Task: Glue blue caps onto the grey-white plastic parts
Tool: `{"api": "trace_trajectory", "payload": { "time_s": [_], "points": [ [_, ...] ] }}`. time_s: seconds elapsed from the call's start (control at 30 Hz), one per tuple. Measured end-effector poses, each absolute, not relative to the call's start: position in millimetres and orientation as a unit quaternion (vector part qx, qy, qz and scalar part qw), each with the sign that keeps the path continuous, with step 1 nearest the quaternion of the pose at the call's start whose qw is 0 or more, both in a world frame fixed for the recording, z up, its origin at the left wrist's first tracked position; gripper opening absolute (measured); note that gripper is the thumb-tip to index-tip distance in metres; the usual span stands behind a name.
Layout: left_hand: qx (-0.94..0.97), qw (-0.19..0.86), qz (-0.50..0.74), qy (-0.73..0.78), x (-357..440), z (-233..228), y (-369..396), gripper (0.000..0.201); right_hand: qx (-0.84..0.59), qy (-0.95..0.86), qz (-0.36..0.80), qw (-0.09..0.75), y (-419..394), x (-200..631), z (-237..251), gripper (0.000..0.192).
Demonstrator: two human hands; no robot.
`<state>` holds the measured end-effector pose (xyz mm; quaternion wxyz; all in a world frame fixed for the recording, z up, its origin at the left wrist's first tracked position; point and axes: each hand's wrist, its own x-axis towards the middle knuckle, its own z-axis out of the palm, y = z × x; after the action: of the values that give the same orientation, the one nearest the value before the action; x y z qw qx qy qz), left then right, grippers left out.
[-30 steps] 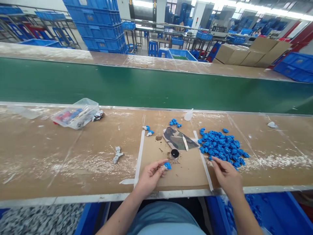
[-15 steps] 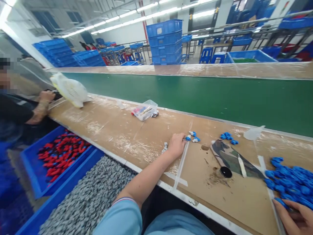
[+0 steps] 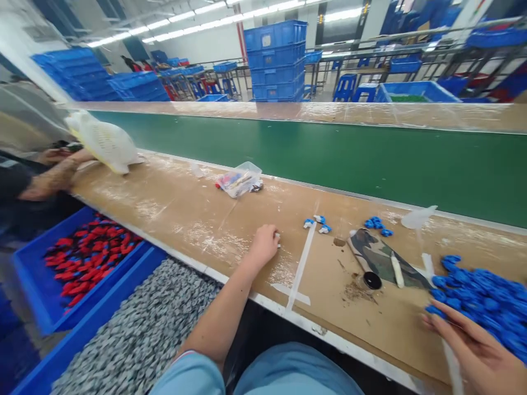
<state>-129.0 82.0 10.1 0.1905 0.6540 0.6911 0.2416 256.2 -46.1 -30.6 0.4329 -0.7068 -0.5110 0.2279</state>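
Observation:
My left hand [image 3: 264, 244] rests on the brown tabletop, fingers curled closed around a small grey-white plastic piece [image 3: 278, 239] whose edge shows at the fingertips. My right hand [image 3: 473, 337] pinches a small blue plastic piece [image 3: 435, 311] between thumb and fingers, at the near-left edge of a heap of blue pieces [image 3: 489, 302]. A few blue-and-white joined pieces [image 3: 324, 229] lie beyond my left hand, to its right. Farther right sits a small group of blue pieces [image 3: 374, 223].
A camouflage cloth [image 3: 370, 249] with a white-handled tool [image 3: 397, 270] lies between my hands, by a round black-topped pot [image 3: 372, 281]. Bins of grey pieces [image 3: 140, 323] and red pieces [image 3: 88, 255] stand left. Beyond runs a green conveyor belt [image 3: 329, 151]. A co-worker's arm [image 3: 53, 175] reaches in at left.
My left hand has moved left from the blue-and-white pieces onto the grey pieces and closed there. My right hand has lifted a blue piece leftward from the heap. The view has shifted slightly.

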Motion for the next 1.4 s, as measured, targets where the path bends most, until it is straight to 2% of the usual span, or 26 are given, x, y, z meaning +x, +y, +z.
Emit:
{"api": "trace_trajectory", "payload": {
  "time_s": [0.1,0.2,0.27,0.37,0.43,0.53,0.67,0.9,1.17,1.4],
  "points": [
    [0.651,0.177,0.293,0.677,-123.2,12.6,80.7,0.021,-0.677,-0.464,0.323,0.472,-40.6,224.5,-1.3,0.043],
    [0.642,0.197,0.405,0.621,-114.9,13.2,70.8,0.022,-0.631,-0.458,0.392,0.488,-33.1,205.1,13.9,0.039],
    [0.627,0.294,0.452,0.561,-101.2,12.1,56.6,0.018,-0.613,-0.465,0.419,0.483,-28.9,198.6,18.2,0.037],
    [0.532,0.531,0.449,0.483,-69.2,7.3,30.5,0.022,-0.601,-0.497,0.42,0.464,-24.1,194.3,18.7,0.037],
    [0.438,0.652,0.424,0.452,-46.8,2.5,16.1,0.029,-0.604,-0.544,0.371,0.449,-21.4,193.3,17.1,0.037],
    [0.345,0.73,0.405,0.428,-22.9,-3.7,3.4,0.035,-0.618,-0.643,0.218,0.397,-17.7,193.1,15.9,0.029],
    [0.301,0.761,0.398,0.414,-12.5,-6.5,-0.6,0.039,-0.573,-0.745,0.056,0.337,-13.0,193.8,19.0,0.019],
    [0.311,0.748,0.406,0.422,-11.8,-9.9,-1.5,0.036,-0.523,-0.793,-0.007,0.311,-9.3,190.8,21.6,0.017],
    [0.318,0.743,0.412,0.42,-9.7,-13.7,-3.3,0.033,-0.539,-0.773,0.014,0.335,-10.2,189.7,25.4,0.017],
    [0.317,0.744,0.41,0.422,-11.0,-10.3,-3.3,0.043,-0.602,-0.702,0.093,0.369,-13.3,187.2,21.6,0.021]
  ]
}}
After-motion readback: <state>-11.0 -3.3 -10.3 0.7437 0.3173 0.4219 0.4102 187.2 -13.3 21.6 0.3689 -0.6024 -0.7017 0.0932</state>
